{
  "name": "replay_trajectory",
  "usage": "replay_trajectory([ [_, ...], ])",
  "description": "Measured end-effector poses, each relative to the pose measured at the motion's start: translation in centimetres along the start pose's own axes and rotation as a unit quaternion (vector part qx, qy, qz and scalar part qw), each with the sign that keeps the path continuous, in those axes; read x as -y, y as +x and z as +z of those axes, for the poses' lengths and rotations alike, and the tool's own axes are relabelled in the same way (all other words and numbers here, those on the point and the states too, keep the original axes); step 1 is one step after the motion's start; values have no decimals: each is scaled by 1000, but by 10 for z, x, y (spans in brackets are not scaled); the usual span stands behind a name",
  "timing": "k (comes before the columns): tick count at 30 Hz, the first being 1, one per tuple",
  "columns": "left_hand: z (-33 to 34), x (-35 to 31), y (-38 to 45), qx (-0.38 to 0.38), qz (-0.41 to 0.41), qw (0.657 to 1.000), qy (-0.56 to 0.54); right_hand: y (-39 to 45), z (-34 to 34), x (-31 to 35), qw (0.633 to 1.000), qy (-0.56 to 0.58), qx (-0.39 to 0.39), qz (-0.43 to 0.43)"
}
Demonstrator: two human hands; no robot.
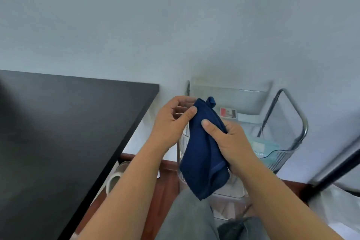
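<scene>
Head view. Dark blue cloth (202,154) is held up in front of the clear trolley (253,99), covering the trolley's near-left corner. It hangs bunched lengthwise, w/ a small loop (211,101) at its top end and its lower end loose, above the trolley's lower tier. Can't tell if the cloth touches the trolley.

L hand (173,121), at the trolley's left edge, pinches the cloth's top edge btwn thumb and curled fingers. R hand (229,142), over the trolley's top tray, grips the cloth's mid part, w/ thumb pressed on the front and fingers wrapped behind. Both hands are closed on the cloth, close together but apart.

Trolley has a chrome tube frame (303,122) on its right side. A red/white label (228,113) lies in its top tray.

Black table (68,132) is left of the trolley, w/ a gap btwn them. Pale slippers (115,177) sit on the floor left of the trolley, under the table edge. Grey trousers (187,216) are nearer the camera than the trolley.
</scene>
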State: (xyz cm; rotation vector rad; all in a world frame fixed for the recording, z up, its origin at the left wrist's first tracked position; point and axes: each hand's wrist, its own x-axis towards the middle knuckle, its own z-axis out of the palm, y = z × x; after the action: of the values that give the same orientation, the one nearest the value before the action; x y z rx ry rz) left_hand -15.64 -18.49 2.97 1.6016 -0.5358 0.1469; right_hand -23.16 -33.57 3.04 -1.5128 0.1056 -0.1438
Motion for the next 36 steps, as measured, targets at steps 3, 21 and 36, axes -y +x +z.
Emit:
replay_trajectory([
  [3,20,16,23,35,-6,993,113,9,-41,16,996,-81,-47,-9],
  [21,72,88,78,266,-386,787,402,83,-35,-49,757,-652,23,33],
  [36,76,93,86,106,-454,879,97,87,-91,-89,823,-564,-67,20],
])
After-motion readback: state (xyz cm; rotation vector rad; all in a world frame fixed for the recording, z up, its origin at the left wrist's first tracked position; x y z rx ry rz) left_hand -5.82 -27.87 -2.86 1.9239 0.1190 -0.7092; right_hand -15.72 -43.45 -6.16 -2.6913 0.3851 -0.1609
